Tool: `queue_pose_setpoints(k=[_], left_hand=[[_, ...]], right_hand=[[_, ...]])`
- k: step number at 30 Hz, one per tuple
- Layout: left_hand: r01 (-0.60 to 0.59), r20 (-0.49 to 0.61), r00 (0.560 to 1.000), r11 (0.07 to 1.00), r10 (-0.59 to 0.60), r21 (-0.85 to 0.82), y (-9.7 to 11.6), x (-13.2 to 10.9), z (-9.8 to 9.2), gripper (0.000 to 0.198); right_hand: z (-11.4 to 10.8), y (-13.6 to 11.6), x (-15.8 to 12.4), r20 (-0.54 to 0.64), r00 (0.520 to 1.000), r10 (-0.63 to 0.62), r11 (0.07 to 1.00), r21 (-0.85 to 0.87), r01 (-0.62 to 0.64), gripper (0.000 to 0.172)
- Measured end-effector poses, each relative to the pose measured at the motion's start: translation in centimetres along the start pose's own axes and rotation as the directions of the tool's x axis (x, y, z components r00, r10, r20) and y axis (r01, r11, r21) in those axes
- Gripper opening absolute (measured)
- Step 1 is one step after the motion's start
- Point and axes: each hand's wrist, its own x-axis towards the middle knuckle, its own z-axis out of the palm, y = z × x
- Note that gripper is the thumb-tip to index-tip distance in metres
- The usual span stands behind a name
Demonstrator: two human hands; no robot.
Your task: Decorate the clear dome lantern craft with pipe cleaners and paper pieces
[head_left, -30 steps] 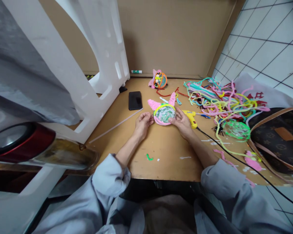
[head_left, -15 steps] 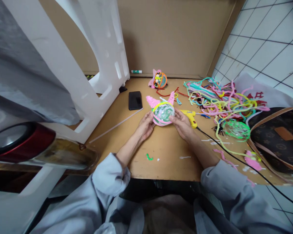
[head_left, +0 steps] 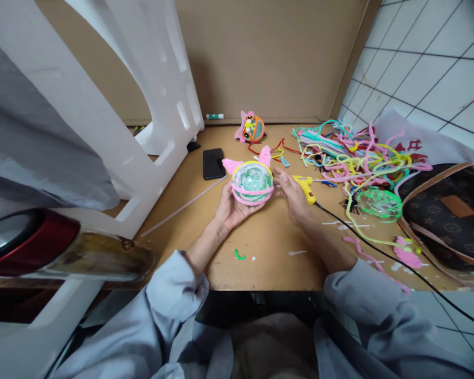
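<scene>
A clear ball with green and white inside rests in my left hand, whose fingers curl under and around its left side. Yellow and pink pipe cleaner bands ring the ball, and two fuzzy pink ears stick up from its top. At the ball's right edge is my right hand, thumb and fingers a little apart; I cannot tell whether the fingertips touch it. Just beyond that hand, a yellow glue gun lies on the table.
A black phone and a thin white stick lie left. Behind stands a decorated orange-banded ball. To the right are a pipe cleaner heap, another green-streaked ball and a brown handbag. The glue gun's cord crosses there.
The ball has shifted slightly left and turned, with the pink band now across its front. My right hand has come off its front to its right edge; my left hand now supports it from below.
</scene>
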Motion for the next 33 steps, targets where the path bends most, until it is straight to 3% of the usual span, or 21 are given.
queue_pose_setpoints(k=[3, 7, 14, 20, 29, 33], left_hand=[[-0.021, -0.043, 0.999, 0.998, 0.019, -0.054, 0.3, -0.2, 0.1, 0.063], [0.001, -0.066, 0.998, 0.997, -0.006, -0.082, 0.6, -0.5, 0.3, 0.065], [-0.016, -0.066, 0.998, 0.999, 0.013, -0.047, 0.4, -0.4, 0.0, 0.064], [-0.016, -0.054, 0.998, 1.000, 0.017, 0.019, 0.0, -0.4, 0.0, 0.063], [-0.012, -0.044, 0.999, 1.000, 0.013, 0.029, 0.3, -0.4, -0.1, 0.064], [-0.007, -0.042, 0.999, 0.999, 0.009, 0.048, 0.3, -0.4, 0.2, 0.065]], right_hand=[[-0.5, -0.6, -0.2, -0.077, 0.978, -0.195, 0.966, -0.188, 0.178, 0.057], [-0.6, -1.6, -0.7, -0.071, 0.873, -0.483, 0.793, -0.458, 0.402, 0.033], [0.3, -2.3, -1.4, 0.061, 0.692, -0.719, 0.552, -0.554, 0.623, 0.014], [0.1, -1.5, -1.3, 0.124, 0.691, -0.712, 0.533, -0.546, 0.647, 0.014], [-0.1, -1.3, -1.5, 0.173, 0.740, -0.650, 0.560, -0.550, 0.620, 0.017], [-0.3, -1.4, -1.5, 0.181, 0.731, -0.658, 0.560, -0.530, 0.636, 0.016]])
